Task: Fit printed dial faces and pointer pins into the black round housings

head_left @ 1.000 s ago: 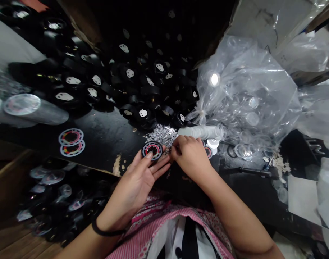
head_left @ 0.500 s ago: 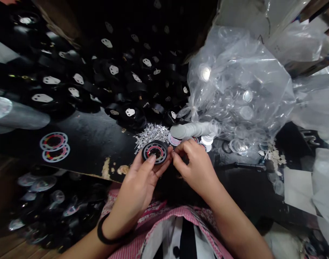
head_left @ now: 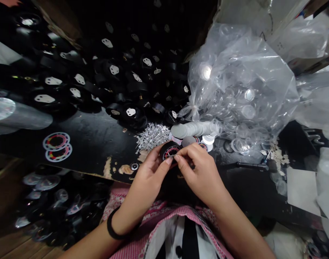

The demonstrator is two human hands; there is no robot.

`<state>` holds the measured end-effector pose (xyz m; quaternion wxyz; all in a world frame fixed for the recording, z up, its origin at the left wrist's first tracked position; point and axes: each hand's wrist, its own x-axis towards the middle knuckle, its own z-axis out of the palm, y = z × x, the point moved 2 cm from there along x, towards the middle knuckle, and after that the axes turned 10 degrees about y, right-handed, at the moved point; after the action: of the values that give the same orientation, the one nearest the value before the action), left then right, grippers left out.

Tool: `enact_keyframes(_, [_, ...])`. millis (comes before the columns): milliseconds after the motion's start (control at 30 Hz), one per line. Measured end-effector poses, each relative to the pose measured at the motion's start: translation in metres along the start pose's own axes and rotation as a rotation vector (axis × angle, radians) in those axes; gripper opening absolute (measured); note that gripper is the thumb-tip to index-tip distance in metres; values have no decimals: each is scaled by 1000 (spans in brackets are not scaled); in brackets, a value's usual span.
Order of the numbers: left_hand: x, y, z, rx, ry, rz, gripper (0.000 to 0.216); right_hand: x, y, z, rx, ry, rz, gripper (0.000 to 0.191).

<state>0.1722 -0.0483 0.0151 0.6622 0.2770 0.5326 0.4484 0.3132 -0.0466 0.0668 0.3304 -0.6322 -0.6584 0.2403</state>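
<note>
My left hand (head_left: 149,176) grips a small round black gauge (head_left: 170,151) with a red and white dial, its fingers curled round the rim. My right hand (head_left: 199,169) is pinched shut at the dial face, with something thin and silvery between thumb and forefinger, too small to name. Just beyond the hands lies a heap of small silver pointer needles (head_left: 151,135) on the black worktop (head_left: 99,136). A tiny round metal ring (head_left: 134,166) lies near the worktop's chipped front edge.
A big pile of black gauge housings (head_left: 121,79) fills the back. Two printed dial discs (head_left: 57,146) lie at left. A row of round clear lenses (head_left: 196,128) and a clear plastic bag of lenses (head_left: 240,90) stand at right. Finished gauges (head_left: 51,201) lie low left.
The left hand has turned and carried the gauge rightward to meet the right hand, which now pinches at its face. The small metal ring is uncovered on the worktop.
</note>
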Motion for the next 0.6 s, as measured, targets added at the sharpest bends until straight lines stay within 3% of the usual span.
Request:
enact_keyframes(267, [-8,15,-2,94,-23,9,34,-3,-4,-5,88,1,3,14])
enact_keyframes(600, [-13,23,-7,456,47,342,30,-11,-11,-5,35,-47,29,23])
